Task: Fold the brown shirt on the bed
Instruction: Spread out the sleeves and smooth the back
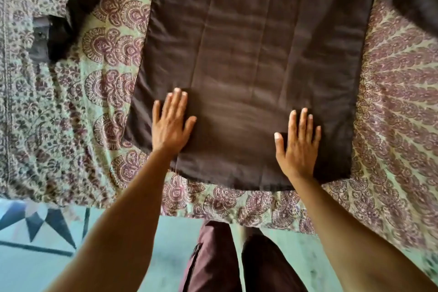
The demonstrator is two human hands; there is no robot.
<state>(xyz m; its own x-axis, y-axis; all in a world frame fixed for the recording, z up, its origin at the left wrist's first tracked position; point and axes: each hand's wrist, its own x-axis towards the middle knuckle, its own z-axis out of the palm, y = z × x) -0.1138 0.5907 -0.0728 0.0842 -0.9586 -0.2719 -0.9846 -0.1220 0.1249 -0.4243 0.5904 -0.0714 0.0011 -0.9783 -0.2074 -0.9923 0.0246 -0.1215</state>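
The brown shirt (256,54) lies spread flat on the patterned bed cover (94,92), its hem toward me and its sleeves running off toward the top corners. My left hand (171,123) rests palm down on the shirt's lower left part, fingers apart. My right hand (299,143) lies flat on the lower right part near the hem, fingers apart too. Neither hand grips the cloth. The collar end is out of view past the top edge.
The left sleeve (78,7) ends in a cuff near a grey patch at the left. The bed's front edge (213,206) runs just beyond my legs in maroon trousers (213,261). A tiled floor (42,232) shows at lower left.
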